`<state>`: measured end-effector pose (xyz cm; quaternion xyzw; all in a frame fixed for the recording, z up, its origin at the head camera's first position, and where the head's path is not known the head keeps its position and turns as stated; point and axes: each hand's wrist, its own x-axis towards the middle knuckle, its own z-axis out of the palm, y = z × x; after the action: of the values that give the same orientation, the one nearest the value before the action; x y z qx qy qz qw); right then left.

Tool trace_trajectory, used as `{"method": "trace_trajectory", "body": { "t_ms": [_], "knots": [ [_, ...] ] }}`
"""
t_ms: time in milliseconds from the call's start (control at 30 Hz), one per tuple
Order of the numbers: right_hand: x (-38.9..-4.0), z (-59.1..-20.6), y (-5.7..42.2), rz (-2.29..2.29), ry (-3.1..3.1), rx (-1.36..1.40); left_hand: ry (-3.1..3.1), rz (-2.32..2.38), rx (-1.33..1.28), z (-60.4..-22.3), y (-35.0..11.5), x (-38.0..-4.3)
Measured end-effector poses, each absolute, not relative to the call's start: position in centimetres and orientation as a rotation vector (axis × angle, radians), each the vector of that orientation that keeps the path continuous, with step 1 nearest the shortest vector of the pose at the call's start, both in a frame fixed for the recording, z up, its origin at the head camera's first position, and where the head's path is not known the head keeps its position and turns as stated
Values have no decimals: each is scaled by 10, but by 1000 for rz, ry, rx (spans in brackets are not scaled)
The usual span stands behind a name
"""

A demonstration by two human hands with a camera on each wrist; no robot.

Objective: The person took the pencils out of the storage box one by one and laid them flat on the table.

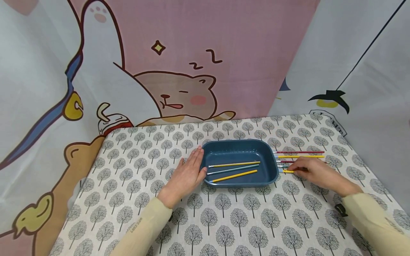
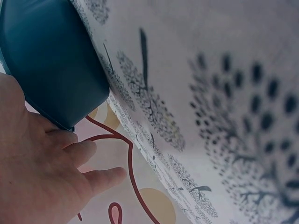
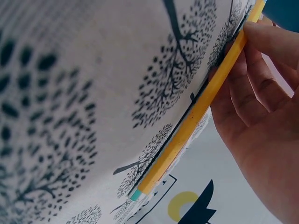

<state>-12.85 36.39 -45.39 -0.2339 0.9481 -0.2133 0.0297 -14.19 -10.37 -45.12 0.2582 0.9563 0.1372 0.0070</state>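
Note:
A dark blue rectangular tray (image 1: 235, 182) holds three slim paintbrushes, two yellow and one teal (image 1: 233, 169). My left hand (image 1: 187, 172) rests against the tray's left end, fingers extended along its rim and the thumb at the near corner. In the left wrist view the fingers (image 2: 105, 181) are spread beside the tray's outer wall (image 2: 56, 60). To the right of the tray, my right hand (image 1: 312, 172) pinches a thick yellow paintbrush (image 3: 196, 112) between thumb and fingers, low over the cloth. Its teal-tipped end sticks out past the hand in the right wrist view.
Several more paintbrushes, with red (image 1: 301, 152), yellow (image 1: 299, 156) and teal handles, lie side by side just right of the tray, beyond my right hand. A tree-print cloth (image 1: 224, 213) covers the table. Cartoon-printed curtains (image 1: 250, 71) hang behind and at both sides.

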Motion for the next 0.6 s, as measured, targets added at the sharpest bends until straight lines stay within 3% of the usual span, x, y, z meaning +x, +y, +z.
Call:
{"method": "trace_trajectory", "body": {
  "t_ms": [600],
  "knots": [
    [-128, -455, 362, -568, 2954, -723, 2992, 429, 804, -452, -103, -142]
  ]
}}
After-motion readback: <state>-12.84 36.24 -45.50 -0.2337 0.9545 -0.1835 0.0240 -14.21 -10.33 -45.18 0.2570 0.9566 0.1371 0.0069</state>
